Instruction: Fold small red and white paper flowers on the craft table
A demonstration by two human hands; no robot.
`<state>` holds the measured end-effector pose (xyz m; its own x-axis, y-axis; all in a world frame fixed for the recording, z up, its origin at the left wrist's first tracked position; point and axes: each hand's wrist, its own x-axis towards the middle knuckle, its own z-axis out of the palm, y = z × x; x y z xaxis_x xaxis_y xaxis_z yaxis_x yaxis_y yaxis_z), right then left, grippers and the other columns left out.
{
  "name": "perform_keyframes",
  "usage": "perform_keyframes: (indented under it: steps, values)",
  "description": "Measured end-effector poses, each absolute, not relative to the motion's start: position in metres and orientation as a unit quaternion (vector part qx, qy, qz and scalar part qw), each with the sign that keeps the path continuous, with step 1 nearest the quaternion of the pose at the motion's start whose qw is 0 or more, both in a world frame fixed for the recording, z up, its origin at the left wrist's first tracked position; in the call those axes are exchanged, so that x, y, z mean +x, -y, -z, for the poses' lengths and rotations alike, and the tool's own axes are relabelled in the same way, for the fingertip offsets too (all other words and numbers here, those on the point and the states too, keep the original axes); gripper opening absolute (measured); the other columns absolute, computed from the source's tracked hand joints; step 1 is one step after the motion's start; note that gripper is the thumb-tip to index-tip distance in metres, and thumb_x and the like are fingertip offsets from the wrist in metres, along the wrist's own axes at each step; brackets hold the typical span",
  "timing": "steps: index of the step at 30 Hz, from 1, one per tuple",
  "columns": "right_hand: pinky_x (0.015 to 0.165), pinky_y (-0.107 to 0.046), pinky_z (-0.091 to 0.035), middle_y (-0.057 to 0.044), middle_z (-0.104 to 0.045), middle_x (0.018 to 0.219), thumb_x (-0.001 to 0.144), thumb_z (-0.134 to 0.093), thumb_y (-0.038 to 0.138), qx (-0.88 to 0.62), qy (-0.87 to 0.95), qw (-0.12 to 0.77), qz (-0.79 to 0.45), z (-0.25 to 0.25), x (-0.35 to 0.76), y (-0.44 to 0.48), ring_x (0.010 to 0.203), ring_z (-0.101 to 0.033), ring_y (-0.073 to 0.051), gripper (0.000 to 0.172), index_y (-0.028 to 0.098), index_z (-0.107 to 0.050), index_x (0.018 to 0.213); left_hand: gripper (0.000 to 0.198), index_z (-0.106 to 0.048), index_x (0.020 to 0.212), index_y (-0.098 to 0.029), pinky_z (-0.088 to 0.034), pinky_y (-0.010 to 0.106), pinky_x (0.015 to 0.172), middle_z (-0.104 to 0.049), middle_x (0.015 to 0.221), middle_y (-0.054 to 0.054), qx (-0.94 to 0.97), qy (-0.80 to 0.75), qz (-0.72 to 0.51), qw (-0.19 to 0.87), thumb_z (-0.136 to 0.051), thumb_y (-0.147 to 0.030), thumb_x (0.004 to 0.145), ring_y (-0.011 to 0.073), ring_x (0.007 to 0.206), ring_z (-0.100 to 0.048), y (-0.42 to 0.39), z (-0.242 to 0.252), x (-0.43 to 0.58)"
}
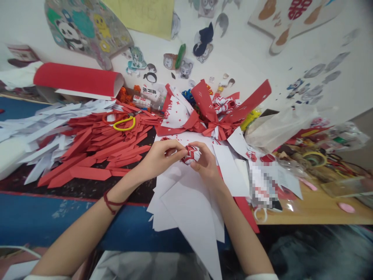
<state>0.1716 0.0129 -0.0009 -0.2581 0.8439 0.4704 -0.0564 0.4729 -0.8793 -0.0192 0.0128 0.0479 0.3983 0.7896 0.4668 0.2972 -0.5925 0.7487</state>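
Note:
Both hands meet over the middle of the desk around a small red-and-white folded paper ball (192,154). My left hand (163,155) pinches its left side between thumb and fingers. My right hand (204,161) curls round its right side, thumb below and fingers above. Parts of the ball are hidden behind the fingers. Under the hands lie loose white paper sheets (189,202), some hanging over the front edge. To the left spreads a heap of folded red paper strips (96,151), with white paper strips (49,128) beyond it.
Scissors with a yellow handle (125,123) rest on the red strips. Red wrapped paper bouquets (215,116) stand behind the hands against the wall. A red paper roll (78,79) lies at the back left. Tape (314,160) and clutter cover the wooden right side (326,206).

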Motion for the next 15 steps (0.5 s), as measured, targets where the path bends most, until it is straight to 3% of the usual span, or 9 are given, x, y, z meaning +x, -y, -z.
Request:
perform_keyframes:
  steps: [8, 15]
  values:
    - [0.088, -0.037, -0.052, -0.005, -0.058, 0.111, 0.074, -0.074, 0.054, -0.282, 0.677, 0.537, -0.416, -0.0007, 0.1723, -0.0108, 0.104, -0.057, -0.022, 0.055, 0.029, -0.056, 0.119, 0.014, -0.07, 0.078, -0.017, -0.034, 0.023, 0.057, -0.066, 0.072, 0.0, 0.795, -0.306, -0.442, 0.283, -0.067, -0.028, 0.085, 0.0087, 0.061, -0.046, -0.0154, -0.0464, -0.0185]
    - [0.092, -0.039, -0.049, -0.006, -0.057, 0.115, 0.072, -0.074, 0.057, -0.303, 0.675, 0.535, -0.408, -0.0008, 0.1724, -0.0112, 0.108, -0.055, -0.023, 0.056, 0.029, -0.057, 0.118, 0.015, -0.059, 0.08, -0.017, -0.04, 0.025, 0.068, -0.06, 0.076, 0.0, 0.841, -0.294, -0.429, 0.152, -0.055, -0.023, 0.093, 0.0115, 0.072, -0.052, -0.01, -0.0398, -0.0139]
